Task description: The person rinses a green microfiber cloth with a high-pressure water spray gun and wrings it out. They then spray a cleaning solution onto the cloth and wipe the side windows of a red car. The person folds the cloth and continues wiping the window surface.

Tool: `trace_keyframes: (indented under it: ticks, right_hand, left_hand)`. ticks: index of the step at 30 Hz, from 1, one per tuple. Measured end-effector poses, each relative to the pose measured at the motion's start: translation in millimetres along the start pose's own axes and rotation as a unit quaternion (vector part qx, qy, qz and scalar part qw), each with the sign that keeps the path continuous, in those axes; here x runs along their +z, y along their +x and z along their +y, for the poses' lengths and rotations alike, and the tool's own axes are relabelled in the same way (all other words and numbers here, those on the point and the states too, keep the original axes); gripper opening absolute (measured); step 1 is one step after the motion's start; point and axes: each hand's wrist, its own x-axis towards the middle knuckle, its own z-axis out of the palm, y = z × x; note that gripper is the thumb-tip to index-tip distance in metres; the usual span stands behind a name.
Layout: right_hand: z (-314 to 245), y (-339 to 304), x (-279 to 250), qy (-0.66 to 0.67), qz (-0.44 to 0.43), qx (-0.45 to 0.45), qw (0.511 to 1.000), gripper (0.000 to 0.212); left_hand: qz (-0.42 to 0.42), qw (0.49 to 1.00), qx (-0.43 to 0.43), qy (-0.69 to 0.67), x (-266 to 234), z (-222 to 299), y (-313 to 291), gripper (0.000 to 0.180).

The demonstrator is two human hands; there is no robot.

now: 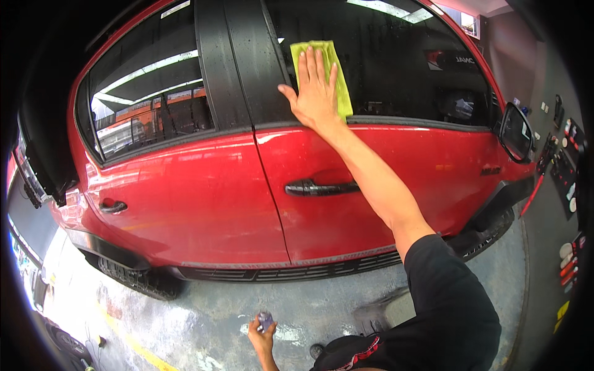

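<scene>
Hand positions at the side of a red pickup-type vehicle with glossy painted doors (455, 151). The right hand (317, 93) lies flat and spread, gripping nothing, its palm and fingers over a folded yellow-green cloth (342, 86); the thumb reaches past the cloth's left edge toward the matte black upright pillar trim (244, 68). The cloth rests against the dark, reflective front side window (396, 74), near its rear edge, its lower corner at the black sill strip (427, 123). The left hand (258, 339), held low above the grey, shiny floor (204, 328), is curled around a small, translucent, purplish object (265, 320) whose kind cannot be made out. For good contact, the palm should probably stay level, with pressure even across the fingers and the thumb drawn in over the fabric so that bare skin does not smear the surface. Overlapping strokes would suit the broad pane, with lighter care along the sill strip, where a loose corner could catch.
</scene>
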Motion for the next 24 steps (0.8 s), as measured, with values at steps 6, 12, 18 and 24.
trace_keyframes:
  ticks: [6, 12, 18, 24]
  right_hand:
    - [16.7, 173.3, 27.2, 0.051, 0.113, -0.024, 0.992, 0.094]
    - [30.0, 251.5, 25.4, 0.054, -0.013, -0.048, 0.997, 0.085]
    - [164.2, 224.4, -4.5, 0.002, 0.138, -0.077, 0.987, 0.061]
    - [328.3, 137.5, -97.5, -0.054, 0.15, -0.083, 0.984, 0.06]
  left_hand:
    - [0.019, 0.998, 0.004, -0.059, 27.2, -13.4, 35.0, 0.034]
    - [-0.061, 0.996, 0.036, -0.051, 63.9, -68.7, 65.5, 0.054]
    - [-0.019, 0.998, 0.056, -0.03, 79.5, -97.5, 75.4, 0.052]
    - [-0.091, 0.991, -0.047, -0.082, 66.9, -56.8, 52.0, 0.05]
